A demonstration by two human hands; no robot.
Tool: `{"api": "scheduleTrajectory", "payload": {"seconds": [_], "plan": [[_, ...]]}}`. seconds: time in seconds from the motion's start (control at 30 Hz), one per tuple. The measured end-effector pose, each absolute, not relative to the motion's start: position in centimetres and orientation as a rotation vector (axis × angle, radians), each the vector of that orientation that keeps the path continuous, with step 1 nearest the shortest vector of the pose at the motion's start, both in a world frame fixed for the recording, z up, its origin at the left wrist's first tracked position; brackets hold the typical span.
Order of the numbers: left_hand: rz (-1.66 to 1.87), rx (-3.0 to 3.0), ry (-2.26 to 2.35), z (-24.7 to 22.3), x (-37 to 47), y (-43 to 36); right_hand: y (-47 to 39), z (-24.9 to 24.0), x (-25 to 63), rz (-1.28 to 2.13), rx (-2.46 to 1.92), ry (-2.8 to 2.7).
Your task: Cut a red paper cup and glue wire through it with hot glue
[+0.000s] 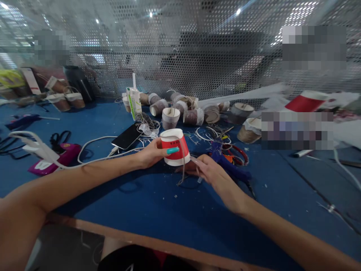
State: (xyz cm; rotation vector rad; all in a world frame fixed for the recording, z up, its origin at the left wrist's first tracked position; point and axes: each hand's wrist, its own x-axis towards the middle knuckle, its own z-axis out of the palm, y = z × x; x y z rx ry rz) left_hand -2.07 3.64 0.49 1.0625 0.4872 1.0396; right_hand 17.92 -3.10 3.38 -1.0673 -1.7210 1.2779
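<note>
A red and white paper cup (172, 143) is held above the blue table (169, 210), near the middle of the view. My left hand (153, 152) grips it from the left side, with the thumb across its red band. A thin brownish cord (184, 165) hangs down the cup's right side, its lower end near the table. Close to the cup's lower right edge is my right hand (207, 169), its fingers bent together; what they may pinch is too small to make out.
Behind stand several wrapped cups (170, 117) before a perforated metal screen (197, 49). A phone (126, 136) with a white cable lies left. At right are a blue glue gun (229, 165) and red-handled scissors (239, 154); a magenta tool (67, 153) lies far left.
</note>
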Motion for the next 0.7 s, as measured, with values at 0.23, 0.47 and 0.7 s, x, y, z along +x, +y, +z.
{"api": "scheduleTrajectory", "payload": {"seconds": [0.23,0.47,0.7], "plan": [[1.011,1.078,0.485,0.5,-2.1,3.5,-3.8,5.5,17.4,1.77,-0.649,-1.4],[0.879,1.196,0.448,0.2,-2.3,3.6,-3.3,6.8,19.0,1.569,-0.632,-1.389],[0.774,1.272,0.46,0.2,-2.5,3.5,-2.9,7.1,19.6,1.525,-0.567,-1.395]]}}
